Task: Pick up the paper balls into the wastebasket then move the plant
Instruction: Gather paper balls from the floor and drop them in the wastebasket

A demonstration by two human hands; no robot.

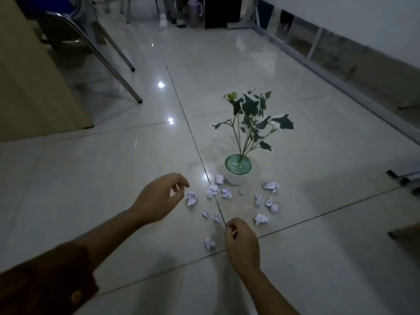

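Note:
A small plant [252,123] with green and white leaves stands in a white pot [236,177] on the tiled floor. Several crumpled white paper balls lie scattered in front of the pot, among them one [192,198] at the left, one [261,218] at the right and one [209,243] nearest me. My left hand [159,198] hovers just left of the leftmost ball, fingers curled and apart, empty. My right hand [242,243] hangs over the floor between the near balls, fingers loosely curled, nothing visible in it. No wastebasket is in view.
A chair with slanted metal legs [118,64] and a beige cabinet side [29,87] stand at the left. A low wall with metal framing [341,64] runs along the right. Dark metal feet [402,178] poke in at the right edge.

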